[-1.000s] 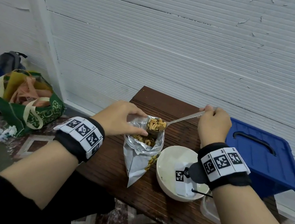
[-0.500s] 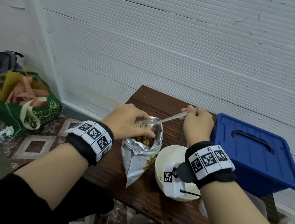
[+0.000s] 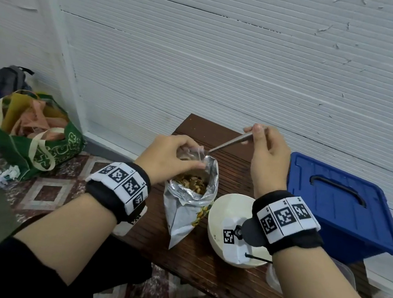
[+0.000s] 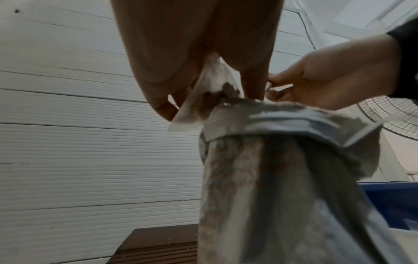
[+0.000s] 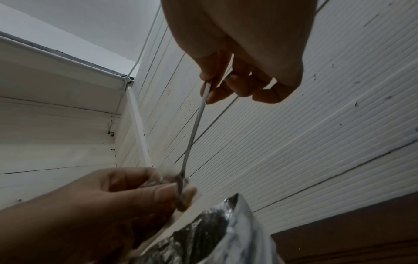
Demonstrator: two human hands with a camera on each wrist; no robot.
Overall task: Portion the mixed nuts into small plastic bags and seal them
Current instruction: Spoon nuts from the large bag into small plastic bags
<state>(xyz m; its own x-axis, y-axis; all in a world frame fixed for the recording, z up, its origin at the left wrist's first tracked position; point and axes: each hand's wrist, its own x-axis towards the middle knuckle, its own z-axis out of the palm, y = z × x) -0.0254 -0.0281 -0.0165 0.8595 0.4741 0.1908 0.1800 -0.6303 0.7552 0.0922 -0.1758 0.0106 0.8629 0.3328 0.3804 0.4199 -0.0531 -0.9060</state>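
Blue bin (image 3: 342, 208) sits at the right end of the wooden counter (image 3: 209, 261), white bowl (image 3: 227, 206) just left of it, nr the front edge. Foil nut pouch (image 3: 186, 207) stands upright beside the bowl, mouth open, mixed nuts (image 3: 192, 183) visible inside. Left hand (image 3: 170, 156) hovers palm-down over the pouch mouth, grip narrow, thumb & fingers pinching a small clear plastic bag (image 4: 203, 92) w/ a few nuts already in it. Right hand (image 3: 266, 156) is raised higher, wrist cocked, grip tight on the handle of a metal spoon (image 3: 230, 143); spoon slants down-left, tip right at the small bag's opening.
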